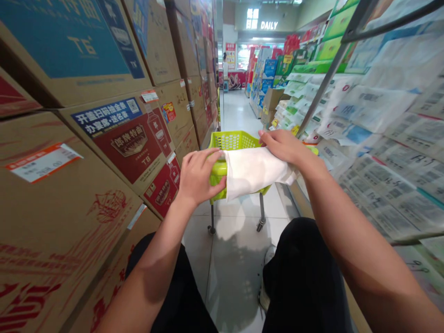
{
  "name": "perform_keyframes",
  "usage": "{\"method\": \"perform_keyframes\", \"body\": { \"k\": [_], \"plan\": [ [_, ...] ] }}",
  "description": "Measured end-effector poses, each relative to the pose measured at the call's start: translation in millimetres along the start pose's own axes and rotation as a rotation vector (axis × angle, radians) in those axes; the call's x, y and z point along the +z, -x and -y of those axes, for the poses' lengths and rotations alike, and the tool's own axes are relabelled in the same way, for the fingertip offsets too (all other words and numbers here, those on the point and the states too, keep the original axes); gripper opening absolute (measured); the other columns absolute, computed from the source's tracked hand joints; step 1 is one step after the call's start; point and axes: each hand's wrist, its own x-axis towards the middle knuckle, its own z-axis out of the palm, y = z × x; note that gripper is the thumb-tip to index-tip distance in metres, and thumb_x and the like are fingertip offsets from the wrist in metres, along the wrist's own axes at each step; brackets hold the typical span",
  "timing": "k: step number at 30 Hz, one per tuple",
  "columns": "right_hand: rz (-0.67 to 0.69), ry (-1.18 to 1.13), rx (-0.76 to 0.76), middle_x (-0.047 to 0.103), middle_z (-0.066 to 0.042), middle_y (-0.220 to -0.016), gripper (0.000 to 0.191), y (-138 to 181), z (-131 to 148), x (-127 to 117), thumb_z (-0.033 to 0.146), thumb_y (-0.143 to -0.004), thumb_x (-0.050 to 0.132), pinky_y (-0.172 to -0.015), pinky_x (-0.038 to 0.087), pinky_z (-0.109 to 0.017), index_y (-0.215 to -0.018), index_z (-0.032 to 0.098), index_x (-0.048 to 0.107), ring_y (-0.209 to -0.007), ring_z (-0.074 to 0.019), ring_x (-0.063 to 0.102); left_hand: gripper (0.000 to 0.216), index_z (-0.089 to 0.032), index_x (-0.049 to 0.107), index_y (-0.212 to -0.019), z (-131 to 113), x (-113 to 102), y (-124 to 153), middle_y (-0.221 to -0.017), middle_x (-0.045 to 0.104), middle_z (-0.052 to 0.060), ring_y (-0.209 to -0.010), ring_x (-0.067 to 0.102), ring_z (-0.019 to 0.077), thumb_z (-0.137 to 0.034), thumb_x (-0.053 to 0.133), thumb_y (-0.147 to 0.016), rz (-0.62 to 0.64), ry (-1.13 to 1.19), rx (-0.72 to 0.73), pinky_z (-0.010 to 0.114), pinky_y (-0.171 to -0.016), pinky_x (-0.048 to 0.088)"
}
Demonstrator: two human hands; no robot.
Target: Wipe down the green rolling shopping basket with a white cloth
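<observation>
A small lime-green shopping cart (236, 138) stands on the floor in front of me, its basket wall full of holes. Over its handle (218, 169) hangs a white cloth (255, 171), with the handle's left end left bare. My left hand (198, 178) is closed round that bare end, thumb below and fingers on top, next to the cloth's left edge. Palm down, my right hand (282, 147) grips the cloth near its right end, fingers over the far side. What its fingertips press on is hidden.
Stacked cardboard cartons (128, 143) wall the left side. On the right, packs of tissue paper (367, 120) fill a display behind a slanting metal bar (324, 88). The tiled aisle (239, 108) runs ahead past an open carton (271, 104) to a person (225, 67) far off.
</observation>
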Motion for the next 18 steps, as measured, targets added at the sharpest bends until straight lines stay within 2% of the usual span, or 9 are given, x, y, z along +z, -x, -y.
{"method": "perform_keyframes", "body": {
  "k": [3,5,7,9,12,14,16,18],
  "plan": [
    [-0.04,0.056,0.145,0.079,-0.019,-0.103,0.087,8,-22,-3,0.079,-0.101,0.018,-0.083,0.048,-0.037,-0.099,0.016,0.08,-0.1,-0.0328,0.073,0.076,-0.022,0.043,-0.158,7,-4,-5,-0.142,0.065,0.015,-0.125,0.062,0.0329,-0.047,0.065,-0.089,0.103,0.029,-0.02,0.046,-0.101,0.045],
    [-0.021,0.1,0.205,0.079,-0.021,-0.103,0.085,14,-38,-5,0.076,-0.101,0.021,-0.081,0.048,-0.038,-0.099,0.014,0.08,-0.099,-0.0341,0.073,0.083,-0.025,0.039,-0.162,6,-8,-9,-0.146,0.062,0.015,-0.125,0.062,0.0332,-0.047,0.068,-0.088,0.154,0.023,-0.003,0.046,-0.101,0.045],
    [-0.021,0.118,0.196,0.079,-0.02,-0.1,0.079,21,-48,-7,0.07,-0.103,0.025,-0.078,0.047,-0.038,-0.098,0.014,0.079,-0.095,-0.0339,0.072,0.079,-0.03,0.044,-0.159,2,-13,-12,-0.151,0.058,0.014,-0.124,0.063,0.0331,-0.044,0.072,-0.087,0.186,-0.002,0.038,0.049,-0.106,0.041],
    [-0.086,0.119,0.155,0.078,-0.018,-0.099,0.07,29,-48,-10,0.065,-0.103,0.029,-0.077,0.046,-0.039,-0.1,0.015,0.079,-0.093,-0.0336,0.071,0.063,-0.032,0.057,-0.148,-1,-16,-14,-0.153,0.057,0.012,-0.121,0.065,0.0314,-0.042,0.072,-0.087,0.192,-0.01,0.064,0.051,-0.109,0.039],
    [-0.272,0.118,0.131,0.078,-0.018,-0.107,0.061,43,-33,-19,0.059,-0.102,0.034,-0.084,0.046,-0.041,-0.112,0.016,0.076,-0.099,-0.0345,0.07,0.04,-0.028,0.067,-0.128,-3,-14,-12,-0.145,0.064,0.011,-0.117,0.067,0.0288,-0.042,0.07,-0.091,0.146,0.021,0.048,0.048,-0.105,0.042],
    [-0.356,0.098,0.126,0.077,-0.018,-0.115,0.058,52,-15,-27,0.056,-0.103,0.034,-0.089,0.046,-0.042,-0.12,0.018,0.074,-0.103,-0.0344,0.069,0.035,-0.026,0.067,-0.122,-3,-12,-9,-0.139,0.068,0.01,-0.117,0.067,0.0287,-0.041,0.069,-0.09,0.12,0.036,0.031,0.046,-0.101,0.043],
    [-0.367,0.055,0.078,0.076,-0.017,-0.119,0.057,60,4,-32,0.053,-0.104,0.032,-0.091,0.046,-0.042,-0.124,0.019,0.073,-0.106,-0.0337,0.069,0.039,-0.026,0.065,-0.125,-4,-9,-8,-0.137,0.069,0.01,-0.119,0.066,0.0296,-0.04,0.069,-0.089,0.111,0.036,0.019,0.047,-0.101,0.042],
    [-0.325,0.007,-0.033,0.075,-0.015,-0.124,0.057,65,21,-31,0.051,-0.105,0.03,-0.092,0.047,-0.042,-0.127,0.02,0.072,-0.112,-0.033,0.067,0.045,-0.025,0.062,-0.13,-5,-7,-7,-0.136,0.069,0.01,-0.12,0.065,0.0307,-0.039,0.07,-0.087,0.117,0.038,0.007,0.047,-0.102,0.041]
  ]
}}
